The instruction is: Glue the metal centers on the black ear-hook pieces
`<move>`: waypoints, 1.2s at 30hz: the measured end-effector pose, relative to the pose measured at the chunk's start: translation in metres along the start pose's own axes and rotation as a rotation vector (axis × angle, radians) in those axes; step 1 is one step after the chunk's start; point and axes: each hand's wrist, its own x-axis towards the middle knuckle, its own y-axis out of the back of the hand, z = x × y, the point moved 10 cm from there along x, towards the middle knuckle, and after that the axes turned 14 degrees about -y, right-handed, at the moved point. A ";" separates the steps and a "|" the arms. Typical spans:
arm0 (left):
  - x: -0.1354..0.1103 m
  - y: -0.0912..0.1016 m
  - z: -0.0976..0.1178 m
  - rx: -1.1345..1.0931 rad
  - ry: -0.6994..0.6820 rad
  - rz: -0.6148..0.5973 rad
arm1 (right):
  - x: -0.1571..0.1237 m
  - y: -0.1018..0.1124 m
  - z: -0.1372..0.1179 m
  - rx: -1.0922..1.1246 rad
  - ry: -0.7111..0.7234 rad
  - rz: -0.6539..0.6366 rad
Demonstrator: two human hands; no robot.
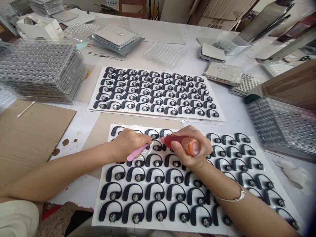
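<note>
My left hand [130, 143] is closed around pink tweezers [137, 152], their tips down among the small parts. In my right hand [191, 144] is a translucent red, bottle-shaped tool [174, 142] with an orange end, its narrow end pointing left toward the tweezer tips. Both hands are over the upper part of a near white sheet [96, 210], which carries rows of black ear-hook-shaped pieces [155, 160], each with a small silver round part and thin wires. What lies exactly between the two tips is partly hidden by my fingers.
Beyond my hands lies a second sheet of black hooks [153, 89]. Stacked clear plastic trays [41, 69] stand at left, with more trays [283, 125] at right. A cotton swab [26, 109] rests on cardboard [37, 131]. A small round metal piece [183, 121] lies between the sheets.
</note>
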 end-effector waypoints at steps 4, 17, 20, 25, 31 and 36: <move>0.000 0.002 -0.003 -0.087 0.009 0.011 | 0.000 0.000 0.000 0.000 -0.004 0.000; 0.002 0.001 -0.018 -0.320 0.127 -0.012 | 0.000 -0.003 -0.001 0.000 -0.004 -0.016; 0.002 0.001 -0.021 -0.374 0.159 -0.018 | 0.000 -0.003 -0.002 -0.010 0.010 -0.019; 0.003 0.001 -0.024 -0.407 0.172 -0.021 | 0.000 -0.004 0.000 -0.024 0.000 -0.023; 0.001 0.001 -0.029 -0.489 0.191 0.002 | -0.002 -0.005 0.000 -0.026 -0.001 -0.030; 0.000 -0.001 -0.031 -0.521 0.216 0.005 | -0.003 -0.006 0.000 -0.024 0.007 -0.034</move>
